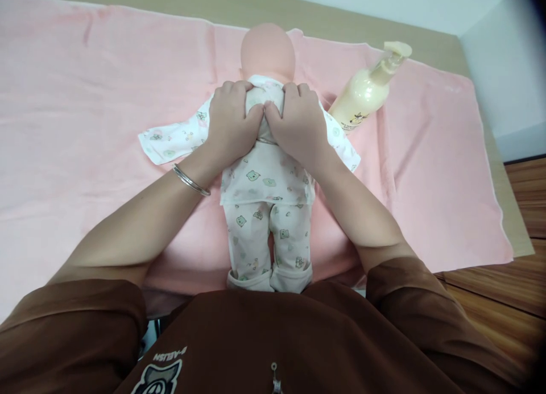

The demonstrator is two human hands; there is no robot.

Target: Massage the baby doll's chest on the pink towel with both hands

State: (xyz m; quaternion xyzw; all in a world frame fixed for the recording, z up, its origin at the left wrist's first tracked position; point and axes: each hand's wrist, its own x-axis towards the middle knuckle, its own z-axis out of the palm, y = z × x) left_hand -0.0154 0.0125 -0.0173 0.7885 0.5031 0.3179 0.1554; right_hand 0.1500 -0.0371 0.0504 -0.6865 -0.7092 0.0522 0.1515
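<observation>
A baby doll (268, 175) lies face down, its bald head pointing away from me. It wears a white top and trousers with small green and pink prints. Across its left shoulder and upper back, my left hand (234, 120) is curled, with a silver bangle at the wrist. My right hand (303, 121) wraps the other shoulder in the same way. Both thumbs lie on the upper back, their tips almost meeting at the middle. My fingertips are partly hidden beyond the shoulders. The doll's sleeves spread out to each side.
A pink cloth (106, 87) covers most of the light tabletop (439, 47). A cream pump bottle (362, 92) leans at an angle just right of the doll. Wood-look boards (495, 291) show beyond the table's right edge, and a white wall rises behind.
</observation>
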